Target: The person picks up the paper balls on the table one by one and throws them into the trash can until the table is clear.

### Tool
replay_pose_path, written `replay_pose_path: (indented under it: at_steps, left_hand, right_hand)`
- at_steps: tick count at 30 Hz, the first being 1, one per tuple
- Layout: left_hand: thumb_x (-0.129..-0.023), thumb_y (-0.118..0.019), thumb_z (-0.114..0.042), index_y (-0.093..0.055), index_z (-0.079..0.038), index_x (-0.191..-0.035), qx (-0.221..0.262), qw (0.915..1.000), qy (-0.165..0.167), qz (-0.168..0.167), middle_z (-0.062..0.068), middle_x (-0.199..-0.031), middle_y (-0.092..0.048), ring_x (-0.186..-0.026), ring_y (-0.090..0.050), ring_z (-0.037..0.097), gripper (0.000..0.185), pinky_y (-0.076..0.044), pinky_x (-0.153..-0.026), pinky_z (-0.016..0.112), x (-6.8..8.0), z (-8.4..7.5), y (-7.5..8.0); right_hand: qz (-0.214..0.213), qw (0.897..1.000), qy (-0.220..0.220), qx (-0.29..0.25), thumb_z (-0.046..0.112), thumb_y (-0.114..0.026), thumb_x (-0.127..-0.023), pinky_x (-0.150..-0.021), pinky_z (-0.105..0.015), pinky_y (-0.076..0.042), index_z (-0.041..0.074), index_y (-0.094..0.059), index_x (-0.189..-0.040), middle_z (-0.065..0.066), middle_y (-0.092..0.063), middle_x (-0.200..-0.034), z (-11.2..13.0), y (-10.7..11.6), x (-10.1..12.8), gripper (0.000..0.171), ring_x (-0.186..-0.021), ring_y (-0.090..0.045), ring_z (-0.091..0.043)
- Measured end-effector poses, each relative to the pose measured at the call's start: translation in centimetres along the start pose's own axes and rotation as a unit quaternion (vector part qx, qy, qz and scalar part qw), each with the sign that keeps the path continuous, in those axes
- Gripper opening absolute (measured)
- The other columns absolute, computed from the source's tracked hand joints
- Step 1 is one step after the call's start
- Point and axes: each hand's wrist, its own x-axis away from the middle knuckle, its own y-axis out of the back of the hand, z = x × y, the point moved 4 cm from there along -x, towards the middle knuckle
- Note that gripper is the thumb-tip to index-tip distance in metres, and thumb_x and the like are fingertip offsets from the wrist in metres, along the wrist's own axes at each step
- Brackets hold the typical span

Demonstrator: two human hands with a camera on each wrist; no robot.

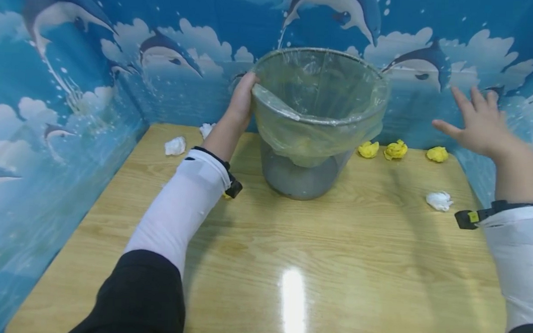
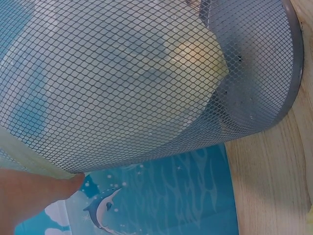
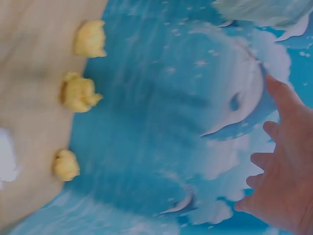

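A grey wire-mesh wastebasket (image 1: 293, 175) stands toward the back of the table, lined with a thin translucent yellowish bin bag (image 1: 313, 139) folded over its rim. My left hand (image 1: 243, 100) grips the rim and bag at the left side, with most of its fingers hidden behind the basket. Through the mesh in the left wrist view, the bag (image 2: 146, 83) hangs inside with a yellowish patch near its bottom. My right hand (image 1: 481, 122) is raised in the air at the right, fingers spread and holding nothing.
Yellow crumpled paper balls (image 1: 395, 150) line the back edge right of the basket. White crumpled balls lie at the right (image 1: 438, 200) and back left (image 1: 175, 146). A dolphin-print backdrop (image 1: 184, 102) encloses the wooden table (image 1: 356, 272).
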Motion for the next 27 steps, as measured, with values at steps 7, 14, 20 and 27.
replay_pose_path:
  at_steps: [7, 14, 20, 27]
  left_hand:
    - [-0.095, -0.037, -0.026, -0.038, -0.013, -0.143, -0.004, 1.0, 0.001, 0.001, 0.004, -0.143, -0.038, -0.086, -0.041, 0.012, 0.05, -0.034, -0.085, 0.025, 0.2, 0.0, 0.2]
    - [-0.096, -0.036, -0.024, -0.041, -0.012, -0.136, 0.005, 0.9999, -0.001, 0.01, 0.006, -0.142, -0.037, -0.084, -0.04, 0.012, 0.043, -0.034, -0.086, 0.025, 0.2, 0.1, 0.2]
    - [-0.095, -0.036, -0.023, -0.044, -0.01, -0.117, 0.001, 0.9999, -0.008, 0.011, 0.009, -0.137, -0.039, -0.085, -0.04, 0.012, 0.026, -0.034, -0.086, 0.025, 0.2, 0.0, 0.1]
    - [-0.096, -0.037, -0.024, -0.041, -0.01, -0.135, -0.006, 1.0, -0.005, 0.005, 0.004, -0.141, -0.038, -0.096, -0.041, 0.013, 0.042, -0.034, -0.088, 0.026, 0.2, 0.1, 0.3]
  right_hand:
    - [0.012, 1.0, -0.017, -0.008, 0.062, -0.03, -0.097, -0.102, -0.073, 0.014, 0.015, 0.019, -0.152, -0.026, 0.034, -0.15, -3.1, -3.6, 1.2, 0.088, -0.133, 0.032, -0.052]
    - [0.021, 0.999, -0.025, -0.01, 0.063, -0.028, -0.097, -0.099, -0.077, 0.01, 0.015, 0.016, -0.153, -0.03, 0.03, -0.15, -5.3, -6.7, 2.3, 0.086, -0.132, 0.03, -0.055]
    - [0.043, 0.999, -0.024, -0.02, 0.061, -0.032, -0.098, -0.097, -0.078, 0.011, 0.017, 0.018, -0.152, -0.03, 0.033, -0.148, -7.1, -9.0, 3.3, 0.086, -0.131, 0.031, -0.056]
    - [0.07, 0.996, -0.029, -0.036, 0.059, -0.031, -0.099, -0.097, -0.077, 0.011, 0.015, 0.021, -0.151, -0.031, 0.035, -0.146, -8.6, -10.6, 4.1, 0.086, -0.129, 0.029, -0.06]
